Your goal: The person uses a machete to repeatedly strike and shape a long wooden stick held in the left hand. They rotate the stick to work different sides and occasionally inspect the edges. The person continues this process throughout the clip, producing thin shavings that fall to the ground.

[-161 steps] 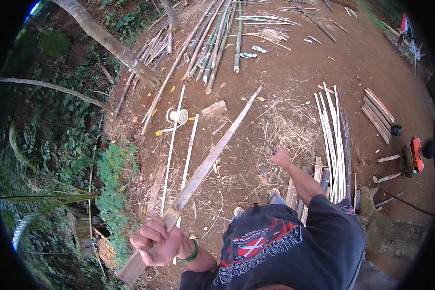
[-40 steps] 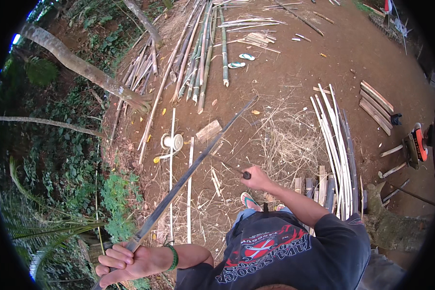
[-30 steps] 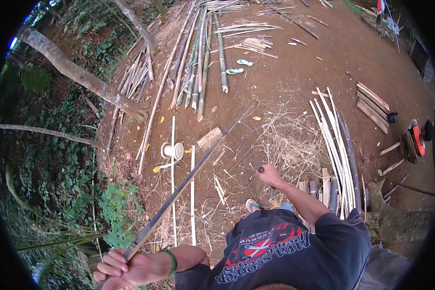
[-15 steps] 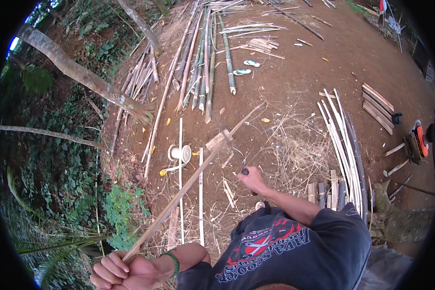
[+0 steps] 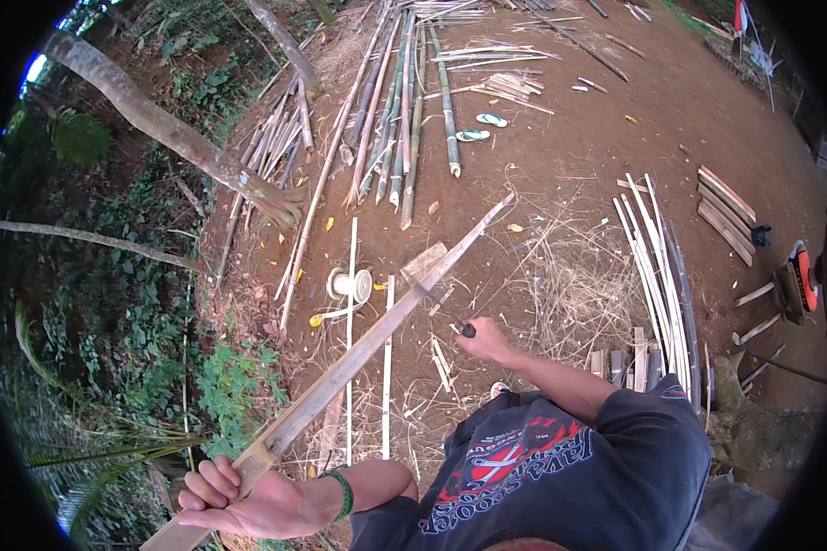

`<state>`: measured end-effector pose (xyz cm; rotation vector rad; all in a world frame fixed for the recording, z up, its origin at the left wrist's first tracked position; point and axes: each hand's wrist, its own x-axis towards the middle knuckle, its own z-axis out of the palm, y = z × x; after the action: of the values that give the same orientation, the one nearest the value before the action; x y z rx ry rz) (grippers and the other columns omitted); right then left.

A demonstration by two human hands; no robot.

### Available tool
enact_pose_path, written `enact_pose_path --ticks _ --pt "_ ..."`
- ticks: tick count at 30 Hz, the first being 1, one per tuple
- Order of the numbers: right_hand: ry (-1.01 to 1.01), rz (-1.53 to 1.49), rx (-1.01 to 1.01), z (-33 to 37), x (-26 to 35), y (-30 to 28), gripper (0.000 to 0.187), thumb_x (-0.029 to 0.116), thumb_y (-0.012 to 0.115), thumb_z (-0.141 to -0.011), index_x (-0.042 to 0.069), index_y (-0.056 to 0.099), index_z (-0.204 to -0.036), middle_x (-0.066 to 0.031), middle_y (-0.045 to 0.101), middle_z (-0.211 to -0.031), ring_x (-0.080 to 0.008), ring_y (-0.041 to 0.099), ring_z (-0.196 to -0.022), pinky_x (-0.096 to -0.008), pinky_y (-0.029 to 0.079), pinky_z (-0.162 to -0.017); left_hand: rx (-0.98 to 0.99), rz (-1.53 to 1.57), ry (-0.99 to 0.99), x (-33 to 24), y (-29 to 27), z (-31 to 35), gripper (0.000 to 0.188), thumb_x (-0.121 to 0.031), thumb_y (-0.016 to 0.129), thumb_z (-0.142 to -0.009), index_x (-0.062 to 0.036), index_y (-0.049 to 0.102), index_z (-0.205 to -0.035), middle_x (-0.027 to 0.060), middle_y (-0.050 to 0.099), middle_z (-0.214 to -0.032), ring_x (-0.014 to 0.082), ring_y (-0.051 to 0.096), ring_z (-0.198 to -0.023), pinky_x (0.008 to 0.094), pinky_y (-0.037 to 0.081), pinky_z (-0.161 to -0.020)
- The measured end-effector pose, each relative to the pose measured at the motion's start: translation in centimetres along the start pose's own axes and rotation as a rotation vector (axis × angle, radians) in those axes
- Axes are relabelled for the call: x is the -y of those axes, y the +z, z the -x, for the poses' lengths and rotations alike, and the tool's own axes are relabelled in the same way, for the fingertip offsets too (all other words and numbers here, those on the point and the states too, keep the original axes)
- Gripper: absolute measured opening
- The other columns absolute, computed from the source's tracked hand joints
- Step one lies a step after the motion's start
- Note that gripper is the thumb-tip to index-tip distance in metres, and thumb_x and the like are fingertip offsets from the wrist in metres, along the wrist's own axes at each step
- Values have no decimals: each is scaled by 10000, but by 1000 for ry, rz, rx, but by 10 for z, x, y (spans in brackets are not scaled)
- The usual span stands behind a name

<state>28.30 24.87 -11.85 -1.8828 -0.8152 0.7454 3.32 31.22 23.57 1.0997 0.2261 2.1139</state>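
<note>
My left hand (image 5: 248,500), at the lower left, is closed around a long split bamboo slat (image 5: 349,372). The slat runs diagonally up to the right, its broad pale face showing, and its lower end passes below the hand. Its upper part crosses over a short wooden block (image 5: 424,264) on the ground. My right hand (image 5: 489,342) grips the dark handle of a knife (image 5: 469,330), right of the slat. The thin blade points up and left toward the slat; whether it touches cannot be made out.
A white spool (image 5: 351,286) and two pale strips (image 5: 388,367) lie left of centre. Bamboo poles (image 5: 402,119) and sandals (image 5: 473,135) lie farther off. Shavings (image 5: 583,285) and more strips (image 5: 657,285) are to the right. A tree trunk (image 5: 170,129) leans over the leafy left edge.
The slat has turned so that its broad face shows, and its lower end now reaches past my left hand. The knife blade has moved down, away from the block. The view has shifted slightly.
</note>
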Motion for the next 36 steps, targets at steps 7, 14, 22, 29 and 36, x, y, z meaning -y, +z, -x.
enact_pose_path --ticks 7,14,22,29,36 --pt "348 224 -161 -36 -132 -38 249 241 624 -743 -4 663 -759 -279 647 -775 -437 646 -739 -491 500 -669 -1 33 -12 -3 12 12 403 -350 461 -1041 -118 310 -748 -30 192 -682 102 187 -591 257 217 -540" --pt "-8 178 63 5 -67 -40 268 266 645 -746 -1 631 -736 -267 626 -732 -428 625 -706 -472 486 -650 -34 32 29 -2 10 10 418 -352 490 -1025 -113 313 -731 -32 192 -682 106 191 -589 268 213 -544" --pt "422 66 -173 -63 -127 -23 250 253 649 -733 3 648 -737 -262 638 -744 -426 639 -715 -464 498 -660 55 85 -10 -7 -1 4 415 -348 483 -1031 -117 312 -733 -33 194 -683 108 185 -583 269 212 -541" --pt "-66 194 36 -28 -77 -11 235 211 626 -730 -12 679 -779 -254 649 -706 -365 673 -684 -443 518 -667 29 80 -61 -4 -15 2 413 -348 435 -1051 -131 292 -731 -33 197 -665 95 202 -582 250 226 -537" --pt "170 210 58 -50 -73 -24 274 249 627 -744 -2 699 -829 -257 677 -838 -413 672 -844 -464 523 -762 -127 -40 -22 -10 -10 12 432 -370 413 -1058 -148 263 -720 -44 183 -655 86 183 -571 241 205 -529"
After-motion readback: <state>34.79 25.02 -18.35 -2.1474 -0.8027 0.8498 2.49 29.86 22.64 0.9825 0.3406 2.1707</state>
